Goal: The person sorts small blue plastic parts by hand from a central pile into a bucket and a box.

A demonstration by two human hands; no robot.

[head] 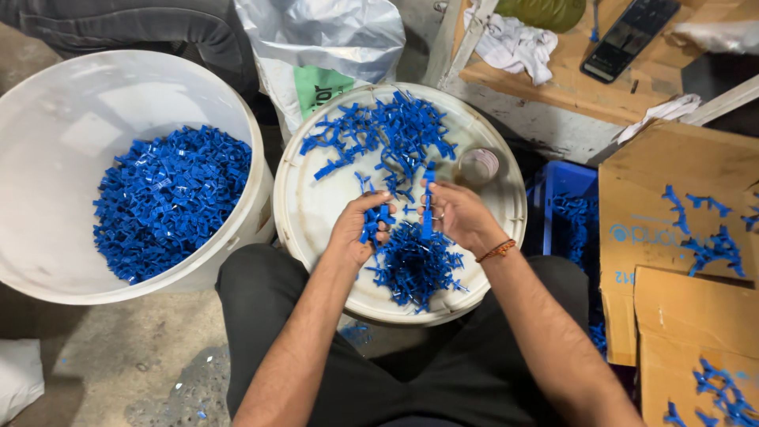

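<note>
The left hand (pixel 360 229) grips a small blue plastic piece (pixel 375 222). The right hand (pixel 458 215) pinches a blue strip (pixel 428 207) that stands up and down (long way pointing away). Both hover over the white round lid (pixel 316 213), just above a blue pile (pixel 415 267).

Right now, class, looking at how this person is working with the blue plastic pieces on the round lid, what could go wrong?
1. The heap of blue plastic sprues lies near the edge of the round white lid; pieces might slide off.
2. The left hand and right hand are bare; sharp plastic could scratch them.
</note>
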